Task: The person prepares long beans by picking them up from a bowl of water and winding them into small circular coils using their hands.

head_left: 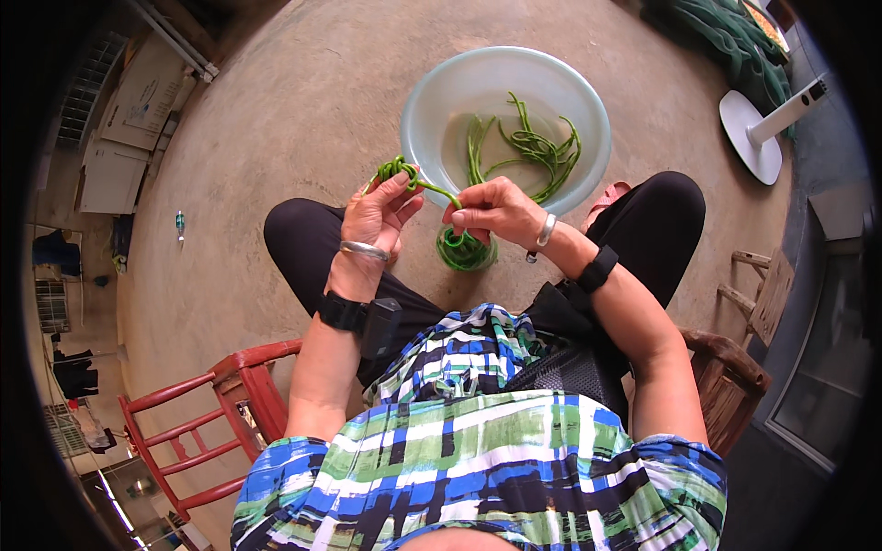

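Note:
My left hand (371, 217) is closed on a coiled bundle of green long beans (395, 169), held just left of the basin's near side. One strand stretches across to my right hand (507, 209), whose thumb and fingers pinch its end. Under my right hand, on the floor between my legs, stands a small clear container (484, 261) with coiled green beans in it. Its upper part is partly hidden by that hand. Beyond my hands sits a wide pale-blue basin (415, 106), where several loose long beans (548, 154) lie toward the right side.
A red wooden chair (188, 441) is at my left, and wooden furniture (763, 298) at my right. A white stand with a round base (749, 138) and dark green netting (726, 46) lie at the far right. A small bottle-like thing (180, 226) is on the concrete floor.

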`<state>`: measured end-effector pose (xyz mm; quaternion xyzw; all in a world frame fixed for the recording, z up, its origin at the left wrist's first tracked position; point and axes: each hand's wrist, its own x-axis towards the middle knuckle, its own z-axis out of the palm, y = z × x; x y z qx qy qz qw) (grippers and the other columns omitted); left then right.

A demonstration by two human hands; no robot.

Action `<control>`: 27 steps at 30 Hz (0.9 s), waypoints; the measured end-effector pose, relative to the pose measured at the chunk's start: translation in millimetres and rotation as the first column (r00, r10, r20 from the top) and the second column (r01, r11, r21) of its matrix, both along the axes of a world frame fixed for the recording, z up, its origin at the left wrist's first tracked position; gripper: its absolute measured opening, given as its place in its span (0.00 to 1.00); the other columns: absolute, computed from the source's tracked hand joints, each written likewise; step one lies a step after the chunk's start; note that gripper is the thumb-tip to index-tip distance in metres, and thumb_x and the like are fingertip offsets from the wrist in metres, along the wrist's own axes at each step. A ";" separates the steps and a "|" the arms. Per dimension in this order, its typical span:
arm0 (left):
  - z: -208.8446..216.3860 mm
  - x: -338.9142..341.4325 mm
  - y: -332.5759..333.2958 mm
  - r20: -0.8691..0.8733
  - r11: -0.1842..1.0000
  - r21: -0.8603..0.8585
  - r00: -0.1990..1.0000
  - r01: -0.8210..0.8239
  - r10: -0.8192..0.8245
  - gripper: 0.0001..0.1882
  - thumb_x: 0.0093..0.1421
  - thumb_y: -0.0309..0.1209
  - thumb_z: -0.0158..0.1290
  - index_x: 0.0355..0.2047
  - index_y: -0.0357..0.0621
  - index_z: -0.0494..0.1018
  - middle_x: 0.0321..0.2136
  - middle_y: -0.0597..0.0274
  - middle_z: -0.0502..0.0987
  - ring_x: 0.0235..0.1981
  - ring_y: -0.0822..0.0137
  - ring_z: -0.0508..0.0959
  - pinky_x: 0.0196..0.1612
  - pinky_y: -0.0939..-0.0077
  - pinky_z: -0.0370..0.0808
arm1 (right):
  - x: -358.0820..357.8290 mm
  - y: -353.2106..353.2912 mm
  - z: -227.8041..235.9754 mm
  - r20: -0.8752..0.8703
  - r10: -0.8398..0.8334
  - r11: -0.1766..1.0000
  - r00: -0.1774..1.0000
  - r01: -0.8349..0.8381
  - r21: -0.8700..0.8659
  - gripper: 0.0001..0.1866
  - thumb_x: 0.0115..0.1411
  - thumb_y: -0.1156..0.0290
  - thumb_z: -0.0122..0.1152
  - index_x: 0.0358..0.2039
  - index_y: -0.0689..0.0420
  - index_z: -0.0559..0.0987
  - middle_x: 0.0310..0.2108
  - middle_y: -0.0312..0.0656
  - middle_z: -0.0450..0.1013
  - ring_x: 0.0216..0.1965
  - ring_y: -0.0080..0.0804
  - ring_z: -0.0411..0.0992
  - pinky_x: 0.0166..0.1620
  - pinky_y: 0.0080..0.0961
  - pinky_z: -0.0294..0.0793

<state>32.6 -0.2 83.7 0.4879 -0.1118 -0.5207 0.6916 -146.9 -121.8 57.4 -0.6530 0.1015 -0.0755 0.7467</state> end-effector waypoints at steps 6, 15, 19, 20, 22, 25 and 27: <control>-12.7 -37.0 2.2 0.111 0.994 -0.107 0.994 -0.009 0.021 0.13 0.55 0.20 0.54 0.41 0.40 0.73 0.38 0.59 0.77 0.39 0.64 0.78 0.41 0.74 0.77 | 0.9 -4.0 -7.0 0.109 -0.287 0.623 0.952 0.099 0.776 0.10 0.59 0.66 0.59 0.33 0.61 0.79 0.25 0.33 0.72 0.18 0.16 0.60 0.22 0.13 0.61; 12.1 -75.6 -4.8 0.661 0.989 -0.147 0.745 0.010 0.091 0.09 0.48 0.20 0.61 0.32 0.36 0.77 0.23 0.70 0.74 0.25 0.80 0.71 0.30 0.88 0.67 | 14.6 6.6 -27.1 0.209 -0.511 0.815 0.834 0.547 -0.190 0.08 0.57 0.71 0.58 0.31 0.63 0.79 0.18 0.39 0.74 0.21 0.20 0.69 0.26 0.21 0.69; 11.1 -49.2 -1.5 0.518 0.998 0.062 0.856 -0.024 -0.011 0.06 0.52 0.22 0.58 0.31 0.38 0.75 0.18 0.66 0.72 0.08 0.81 0.61 0.09 0.85 0.53 | 10.3 5.4 -15.3 0.146 -0.376 0.816 0.915 0.401 -0.416 0.06 0.54 0.72 0.59 0.26 0.62 0.78 0.19 0.47 0.72 0.20 0.35 0.72 0.26 0.28 0.69; 10.5 -45.2 -0.5 0.506 0.996 0.092 0.862 -0.007 -0.041 0.06 0.52 0.22 0.58 0.31 0.38 0.75 0.19 0.66 0.72 0.10 0.81 0.64 0.10 0.85 0.55 | 9.5 6.3 -15.5 0.144 -0.377 0.818 0.915 0.402 -0.411 0.06 0.54 0.72 0.59 0.26 0.62 0.78 0.19 0.47 0.72 0.20 0.35 0.72 0.26 0.28 0.69; 7.2 -40.3 -0.3 0.465 0.990 0.136 0.880 0.042 -0.101 0.06 0.52 0.22 0.57 0.32 0.38 0.75 0.20 0.66 0.73 0.12 0.80 0.65 0.11 0.86 0.56 | 7.2 7.3 -17.7 0.136 -0.242 0.747 0.961 0.274 -0.605 0.07 0.53 0.71 0.60 0.26 0.61 0.78 0.20 0.50 0.72 0.23 0.46 0.72 0.27 0.33 0.70; 7.5 -32.0 -0.3 0.344 0.969 0.212 0.919 0.125 -0.193 0.07 0.51 0.22 0.57 0.32 0.37 0.74 0.23 0.64 0.75 0.16 0.79 0.68 0.13 0.86 0.59 | 7.7 6.9 -23.8 0.198 -0.122 0.725 0.973 0.224 -0.652 0.07 0.51 0.69 0.61 0.26 0.60 0.78 0.21 0.51 0.72 0.25 0.50 0.72 0.28 0.36 0.71; 10.8 -24.3 -2.2 0.224 0.938 0.275 0.935 0.211 -0.276 0.05 0.53 0.23 0.55 0.32 0.39 0.73 0.24 0.62 0.76 0.17 0.76 0.70 0.15 0.82 0.62 | 6.6 8.2 -20.5 0.230 -0.043 0.727 0.972 0.188 -0.660 0.08 0.53 0.68 0.60 0.28 0.60 0.78 0.21 0.51 0.72 0.25 0.48 0.72 0.29 0.35 0.71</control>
